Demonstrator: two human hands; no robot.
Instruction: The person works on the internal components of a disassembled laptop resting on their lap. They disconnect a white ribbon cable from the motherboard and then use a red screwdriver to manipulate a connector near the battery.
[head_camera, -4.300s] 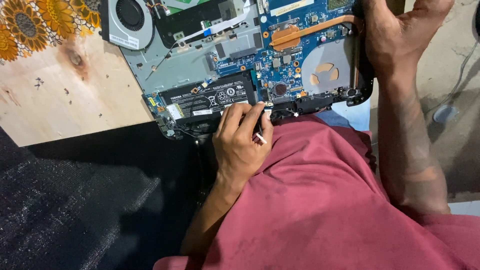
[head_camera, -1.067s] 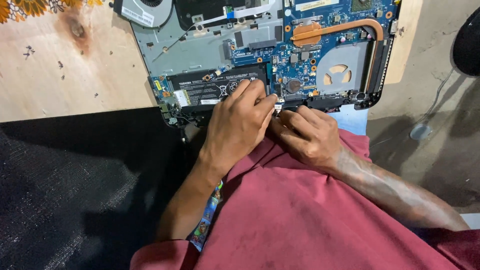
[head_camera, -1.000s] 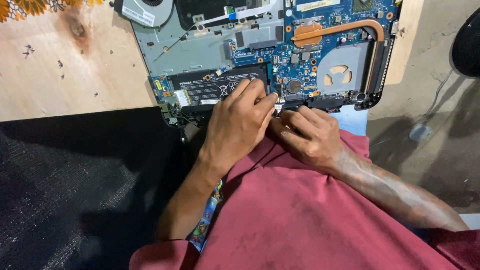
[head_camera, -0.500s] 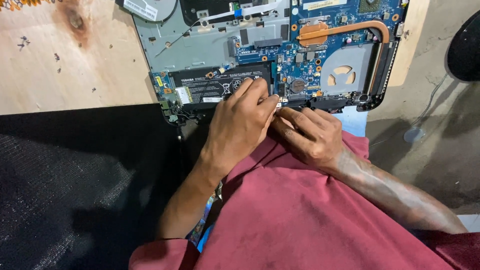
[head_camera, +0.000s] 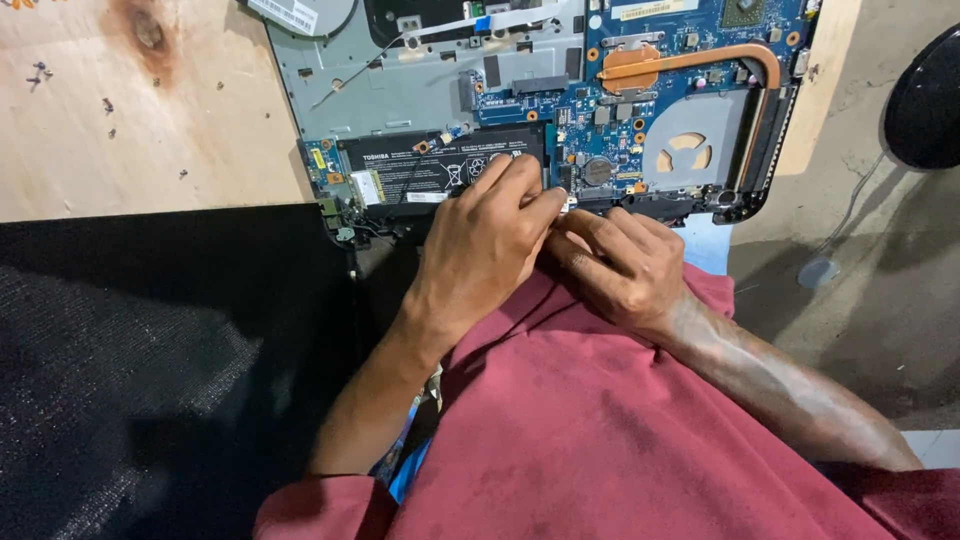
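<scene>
Blue laptop board (head_camera: 640, 110) — both hands, left (head_camera: 480, 250) and right (head_camera: 620, 265), fingers curled together, pinching at its near edge.

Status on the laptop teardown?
Done: bottom cover is off, so the motherboard, fan and heat pipe are exposed. In hand: left hand and right hand pinch something small at the near edge. Left: black drive sits in its bay.

Laptop (head_camera: 480, 110) on table (head_camera: 130, 130), seemingly overhanging.
</scene>
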